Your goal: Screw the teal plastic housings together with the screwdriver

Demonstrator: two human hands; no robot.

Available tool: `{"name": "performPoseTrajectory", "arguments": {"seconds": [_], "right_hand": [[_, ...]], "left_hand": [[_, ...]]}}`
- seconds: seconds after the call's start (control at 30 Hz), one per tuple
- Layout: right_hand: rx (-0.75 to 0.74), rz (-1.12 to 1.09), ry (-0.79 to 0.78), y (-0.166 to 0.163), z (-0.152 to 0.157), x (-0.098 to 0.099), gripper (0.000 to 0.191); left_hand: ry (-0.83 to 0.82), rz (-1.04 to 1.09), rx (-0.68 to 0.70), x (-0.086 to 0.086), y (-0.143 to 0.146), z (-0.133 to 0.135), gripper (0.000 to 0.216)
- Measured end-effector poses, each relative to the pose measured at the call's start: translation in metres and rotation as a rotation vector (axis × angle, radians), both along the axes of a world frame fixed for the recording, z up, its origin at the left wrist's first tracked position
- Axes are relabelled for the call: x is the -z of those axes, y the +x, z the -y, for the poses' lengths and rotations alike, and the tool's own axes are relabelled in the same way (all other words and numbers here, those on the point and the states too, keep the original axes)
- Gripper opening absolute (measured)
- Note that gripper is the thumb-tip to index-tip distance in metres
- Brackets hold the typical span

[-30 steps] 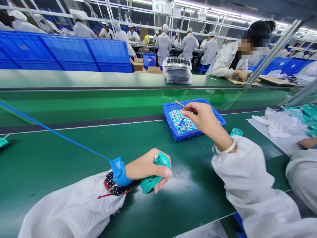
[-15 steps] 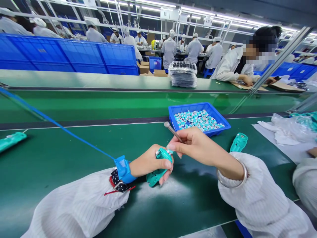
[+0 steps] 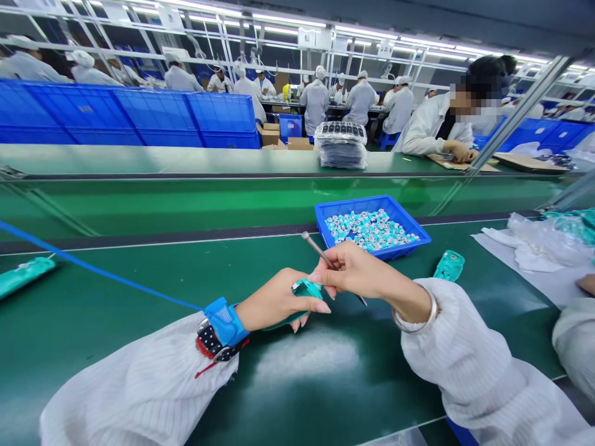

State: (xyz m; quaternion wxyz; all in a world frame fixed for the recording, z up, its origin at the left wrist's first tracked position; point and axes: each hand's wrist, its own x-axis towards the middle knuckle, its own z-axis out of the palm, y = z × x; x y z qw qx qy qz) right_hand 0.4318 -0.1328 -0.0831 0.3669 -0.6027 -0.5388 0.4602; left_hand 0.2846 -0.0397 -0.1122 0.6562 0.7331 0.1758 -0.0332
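Note:
My left hand (image 3: 279, 300) is closed around a teal plastic housing (image 3: 304, 290), resting on the green bench. A blue wrist strap (image 3: 225, 321) with a blue cord sits on that wrist. My right hand (image 3: 360, 269) pinches metal tweezers (image 3: 318, 249) and touches the top of the housing. Behind my hands stands a blue tray (image 3: 334, 209) filled with several small white and blue parts (image 3: 369, 228). Another teal housing (image 3: 449, 265) lies by my right sleeve.
A teal part (image 3: 25, 275) lies at the far left. Clear bags and teal pieces (image 3: 548, 238) pile at the right, beside another person's sleeve (image 3: 574, 337). Across the conveyor (image 3: 186, 198) stand a wrapped stack of trays (image 3: 341, 144), blue crates (image 3: 139, 111) and several workers in white.
My right hand came back from the blue tray with the tweezers and now meets the housing in my left hand. The left hand tilted the housing slightly.

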Motion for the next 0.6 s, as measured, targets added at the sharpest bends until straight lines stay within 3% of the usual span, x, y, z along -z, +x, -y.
{"name": "performPoseTrajectory", "arguments": {"seconds": [0.17,0.3,0.4,0.47,0.53,0.6], "right_hand": [[0.083,-0.178,-0.005,-0.009,0.003,0.005,0.023],[0.231,-0.33,0.0,-0.01,0.027,0.023,0.02],[0.369,-0.309,-0.015,0.001,0.063,0.038,0.043],[0.46,-0.294,-0.057,0.009,0.09,0.044,0.048],[0.552,-0.297,-0.091,0.014,0.114,0.046,0.049],[0.632,-0.306,-0.097,0.014,0.131,0.046,0.051]], "left_hand": [[-0.057,0.061,0.021,0.008,0.002,0.005,0.027],[-0.156,0.113,0.017,0.023,0.005,0.025,0.038],[-0.342,-0.001,-0.078,0.04,0.012,0.035,0.039],[-0.466,-0.056,-0.14,0.053,0.03,0.039,0.035],[-0.482,-0.023,-0.131,0.064,0.062,0.044,0.024],[-0.289,0.082,-0.027,0.072,0.103,0.056,0.008]]}}
